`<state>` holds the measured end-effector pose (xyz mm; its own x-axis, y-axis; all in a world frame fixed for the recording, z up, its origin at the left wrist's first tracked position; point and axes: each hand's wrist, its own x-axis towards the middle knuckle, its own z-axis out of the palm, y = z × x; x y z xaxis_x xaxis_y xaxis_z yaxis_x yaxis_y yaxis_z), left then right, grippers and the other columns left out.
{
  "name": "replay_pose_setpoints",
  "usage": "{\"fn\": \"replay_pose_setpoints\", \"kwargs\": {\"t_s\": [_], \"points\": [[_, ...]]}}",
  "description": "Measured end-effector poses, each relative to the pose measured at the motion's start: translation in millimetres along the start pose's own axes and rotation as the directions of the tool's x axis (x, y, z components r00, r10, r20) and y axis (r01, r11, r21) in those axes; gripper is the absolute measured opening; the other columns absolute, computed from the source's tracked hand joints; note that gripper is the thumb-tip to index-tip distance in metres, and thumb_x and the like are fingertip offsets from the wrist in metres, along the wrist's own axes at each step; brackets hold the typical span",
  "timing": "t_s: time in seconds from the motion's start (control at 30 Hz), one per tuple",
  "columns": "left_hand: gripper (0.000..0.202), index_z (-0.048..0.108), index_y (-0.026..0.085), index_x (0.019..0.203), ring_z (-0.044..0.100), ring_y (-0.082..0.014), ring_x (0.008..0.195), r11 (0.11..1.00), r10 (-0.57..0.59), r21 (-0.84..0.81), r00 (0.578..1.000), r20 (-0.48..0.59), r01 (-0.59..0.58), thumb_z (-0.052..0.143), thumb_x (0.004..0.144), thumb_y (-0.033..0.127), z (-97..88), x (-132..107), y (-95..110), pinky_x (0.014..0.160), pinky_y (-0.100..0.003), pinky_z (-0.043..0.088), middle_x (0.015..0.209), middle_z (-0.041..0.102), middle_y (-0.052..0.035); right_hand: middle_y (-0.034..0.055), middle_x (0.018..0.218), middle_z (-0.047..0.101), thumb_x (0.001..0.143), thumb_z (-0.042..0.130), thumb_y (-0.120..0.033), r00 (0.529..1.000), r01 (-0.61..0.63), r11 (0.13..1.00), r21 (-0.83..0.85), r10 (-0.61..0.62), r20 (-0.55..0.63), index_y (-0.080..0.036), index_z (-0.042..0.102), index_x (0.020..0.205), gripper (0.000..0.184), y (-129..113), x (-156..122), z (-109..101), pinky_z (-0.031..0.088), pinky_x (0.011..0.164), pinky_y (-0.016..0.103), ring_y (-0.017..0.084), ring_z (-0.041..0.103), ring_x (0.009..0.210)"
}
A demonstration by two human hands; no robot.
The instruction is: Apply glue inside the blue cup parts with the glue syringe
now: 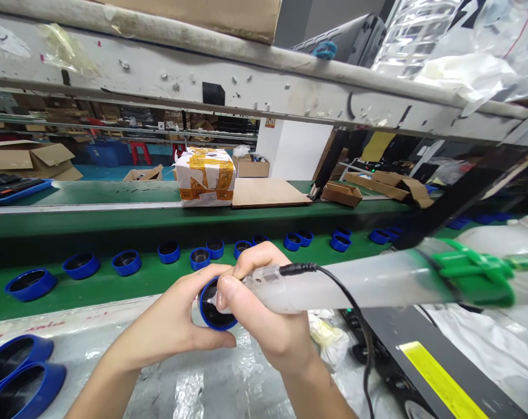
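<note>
My left hand (185, 320) curls its thumb and fingers round a blue ring-shaped part (205, 314) with a black inside, tilted toward me. In my right hand (268, 320) is a translucent dispensing syringe (342, 284), lying nearly level with its tip at the left. The white tip reaches into the blue part's black inside; whether it touches cannot be seen. A black cable (355, 302) plugs into a clear piece on the syringe. At its right end sits a green clamp-like fitting (477, 272).
Several similar blue rings (81, 265) lie along the green conveyor belt (145, 285). Two larger-looking rings (28, 389) rest at the near left. Beyond stands a taped box (206, 177). Overhead runs a white beam (159, 70); a black device (412, 355) is at the right.
</note>
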<state>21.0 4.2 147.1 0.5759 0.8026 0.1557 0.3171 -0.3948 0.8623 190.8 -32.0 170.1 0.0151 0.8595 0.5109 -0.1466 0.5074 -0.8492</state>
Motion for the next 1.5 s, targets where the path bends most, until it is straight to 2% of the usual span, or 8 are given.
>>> {"fn": "replay_pose_setpoints", "kwargs": {"t_s": [0.37,0.67,0.83,1.03,1.13,1.23,1.33,1.5], "points": [[0.058,0.079,0.033,0.124,0.077,-0.0314,0.103,0.988,0.007,0.155,0.999,-0.049,0.001,0.097,0.07,0.026,0.3,-2.9,-1.2,0.102,-0.045,0.064,0.11,0.08,0.0014,-0.0004,0.074,0.068,0.088,0.076,-0.026,0.998,0.014,0.998,-0.056,-0.017,-0.057,-0.027,0.062,0.085,0.015,3.7,1.4,-6.0,0.052,0.059,0.034,0.02,0.065,0.063],[0.075,0.07,0.033,0.148,0.067,-0.0386,0.135,0.984,-0.033,0.178,0.999,0.043,0.025,0.093,0.077,0.028,-2.5,-2.9,-3.0,0.116,-0.052,0.055,0.147,0.073,-0.0047,-0.0019,0.068,0.068,0.09,0.076,-0.022,0.993,0.092,0.996,0.008,-0.091,-0.076,-0.027,0.061,0.086,0.016,4.0,4.1,-8.4,0.051,0.056,0.031,0.018,0.066,0.06],[0.074,0.069,0.035,0.148,0.062,-0.0411,0.142,0.993,-0.007,0.114,0.998,0.057,0.001,0.094,0.078,0.031,-3.0,-3.8,-6.1,0.12,-0.054,0.051,0.153,0.069,-0.005,-0.0029,0.066,0.07,0.092,0.077,-0.02,0.99,0.119,0.991,0.053,-0.115,-0.076,-0.027,0.062,0.087,0.017,4.8,5.9,-8.6,0.053,0.056,0.028,0.017,0.067,0.059],[0.078,0.063,0.036,0.142,0.068,-0.034,0.131,0.98,0.003,-0.201,0.999,0.049,0.007,0.101,0.073,0.033,-6.0,-1.8,-26.8,0.112,-0.047,0.054,0.143,0.072,-0.0051,-0.0041,0.074,0.078,0.097,0.078,-0.019,0.978,0.179,0.975,0.13,-0.163,-0.127,-0.028,0.068,0.097,0.013,11.1,5.9,-14.7,0.058,0.067,0.025,0.014,0.074,0.069],[0.075,0.063,0.032,0.129,0.075,-0.0287,0.118,0.83,0.082,-0.556,0.996,0.045,-0.043,0.106,0.067,0.034,-8.7,3.4,-43.9,0.099,-0.038,0.059,0.13,0.078,-0.0064,-0.0038,0.075,0.081,0.096,0.077,-0.018,0.951,0.256,0.945,0.204,-0.208,-0.228,-0.028,0.069,0.103,0.014,6.4,11.6,-23.5,0.049,0.055,0.018,0.01,0.067,0.061],[0.069,0.069,0.026,0.123,0.079,-0.029,0.114,0.645,0.17,-0.759,0.985,0.033,-0.086,0.107,0.066,0.034,-8.9,9.3,-53.2,0.096,-0.037,0.061,0.128,0.08,-0.011,-0.0036,0.069,0.078,0.088,0.081,-0.02,0.913,0.285,0.92,0.269,-0.175,-0.369,-0.025,0.068,0.098,0.016,-2.3,19.2,-30.3,0.027,0.04,0.014,0.004,0.044,0.042],[0.066,0.076,0.024,0.122,0.08,-0.03,0.108,0.589,0.187,-0.798,0.982,-0.024,-0.131,0.106,0.065,0.04,-5.9,13.1,-55.0,0.09,-0.036,0.063,0.129,0.078,-0.0121,-0.0033,0.064,0.076,0.081,0.084,-0.022,0.881,0.269,0.914,0.302,-0.108,-0.46,-0.024,0.066,0.093,0.022,-7.7,23.9,-31.5,0.024,0.039,0.014,0.002,0.033,0.037],[0.071,0.079,0.024,0.119,0.08,-0.031,0.096,0.644,0.146,-0.749,0.986,-0.076,-0.153,0.098,0.063,0.063,-4.1,13.8,-57.3,0.083,-0.038,0.063,0.112,0.077,-0.0094,-0.0027,0.062,0.074,0.075,0.088,-0.026,0.889,0.206,0.925,0.321,-0.04,-0.456,-0.024,0.066,0.089,0.026,-6.9,24.3,-27.2,0.024,0.038,0.013,0.003,0.033,0.038]]}}
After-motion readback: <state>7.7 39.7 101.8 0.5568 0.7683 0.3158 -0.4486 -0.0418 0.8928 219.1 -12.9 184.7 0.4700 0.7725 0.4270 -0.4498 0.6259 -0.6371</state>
